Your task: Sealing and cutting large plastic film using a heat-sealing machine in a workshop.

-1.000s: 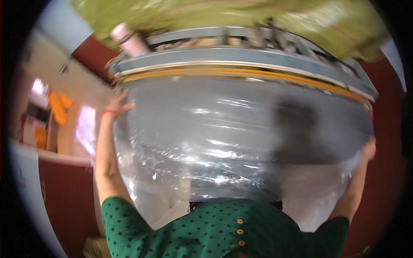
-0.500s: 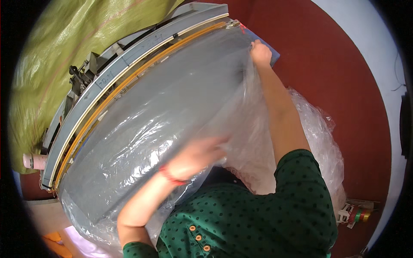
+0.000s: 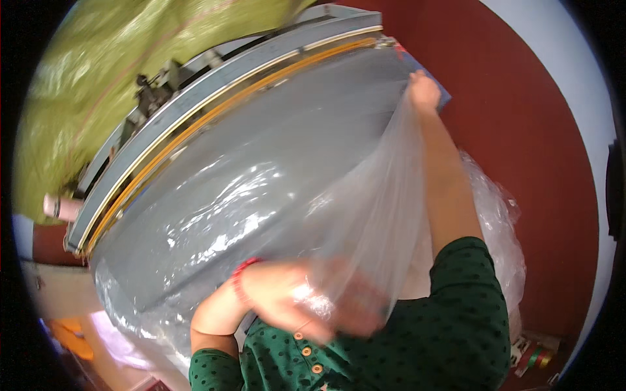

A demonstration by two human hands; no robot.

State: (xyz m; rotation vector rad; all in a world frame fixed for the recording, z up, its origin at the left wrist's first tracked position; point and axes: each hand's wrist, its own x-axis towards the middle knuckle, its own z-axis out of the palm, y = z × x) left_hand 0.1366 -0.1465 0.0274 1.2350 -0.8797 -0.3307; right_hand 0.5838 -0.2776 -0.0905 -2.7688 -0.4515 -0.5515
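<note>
A wide sheet of clear plastic film (image 3: 222, 208) lies over a grey work surface and falls toward my body. My right hand (image 3: 425, 92) is closed on the film near the far right corner, pulling it up into a steep fold. Close to my chest is my left hand (image 3: 287, 296), with a red bracelet on the wrist. Part of the film covers its fingers, which are smeared by motion, so their grip does not show.
A long grey machine bar (image 3: 235, 85) with an orange strip (image 3: 248, 85) runs along the far side. Behind it hangs a yellow-green sheet (image 3: 130, 72). A pink cylinder (image 3: 62, 207) sits at the left end. More bunched film (image 3: 499, 228) lies at right over the red-brown floor (image 3: 541, 163).
My left hand has come down and nearer to my body, its fingers now behind the film. The film by my right hand is lifted into a higher fold. The whole view has shifted slightly.
</note>
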